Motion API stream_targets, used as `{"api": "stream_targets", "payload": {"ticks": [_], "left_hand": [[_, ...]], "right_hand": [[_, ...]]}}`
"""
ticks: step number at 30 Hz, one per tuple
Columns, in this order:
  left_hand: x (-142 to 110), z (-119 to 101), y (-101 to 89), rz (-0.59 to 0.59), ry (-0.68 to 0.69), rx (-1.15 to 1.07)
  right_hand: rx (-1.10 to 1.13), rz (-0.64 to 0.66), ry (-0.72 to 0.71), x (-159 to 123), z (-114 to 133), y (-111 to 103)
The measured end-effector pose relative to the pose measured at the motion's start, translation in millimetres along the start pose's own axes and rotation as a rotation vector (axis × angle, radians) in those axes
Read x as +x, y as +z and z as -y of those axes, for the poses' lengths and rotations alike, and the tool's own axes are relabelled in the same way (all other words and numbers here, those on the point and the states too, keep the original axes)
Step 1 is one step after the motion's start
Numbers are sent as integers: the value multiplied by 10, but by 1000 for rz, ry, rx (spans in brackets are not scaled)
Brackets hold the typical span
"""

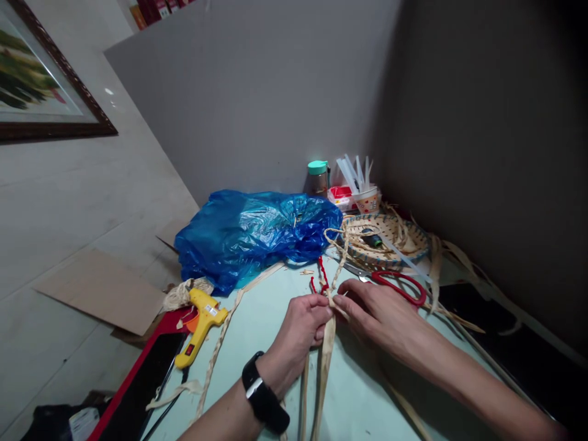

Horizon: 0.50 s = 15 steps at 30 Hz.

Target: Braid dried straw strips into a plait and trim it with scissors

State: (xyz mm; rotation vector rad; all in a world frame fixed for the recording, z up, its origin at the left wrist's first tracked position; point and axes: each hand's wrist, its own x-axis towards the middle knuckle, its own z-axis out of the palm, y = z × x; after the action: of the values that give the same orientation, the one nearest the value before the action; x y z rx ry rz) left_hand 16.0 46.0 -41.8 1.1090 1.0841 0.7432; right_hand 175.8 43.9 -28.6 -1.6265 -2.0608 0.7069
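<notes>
Pale, straw-like plaiting strips (327,349) hang from between my two hands toward the table's near edge. My left hand (305,321), with a black band on its wrist, pinches them between thumb and curled fingers. The thumb and forefinger of my right hand (374,309) close on the same spot from the right. Above the fingertips a finished braid (340,263) runs up toward the basket. Red twisted cord (324,275) stands out just beyond my left fingertips. Where the strips cross is partly hidden by my fingers.
A yellow glue gun (202,327) lies at left beside a long braid (215,343). Behind are a blue plastic bag (257,229), a jar with a teal lid (318,177) and a cup of white sticks (367,199). Red-handled scissors (399,286) lie by a woven basket (425,248).
</notes>
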Motion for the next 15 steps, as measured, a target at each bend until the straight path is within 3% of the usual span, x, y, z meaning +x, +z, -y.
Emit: {"api": "stream_targets", "payload": {"ticks": [4,11,15], "left_hand": [[-4,-12,-22,6,46,136],[-90,-100,-32,-104,277,590],[-144,-163,-44,-127,321,822]], "right_hand": [[239,167,-59,69,-137,206],[277,163,-100,120,-188,214],[310,149,-106,144,-215,215]]}}
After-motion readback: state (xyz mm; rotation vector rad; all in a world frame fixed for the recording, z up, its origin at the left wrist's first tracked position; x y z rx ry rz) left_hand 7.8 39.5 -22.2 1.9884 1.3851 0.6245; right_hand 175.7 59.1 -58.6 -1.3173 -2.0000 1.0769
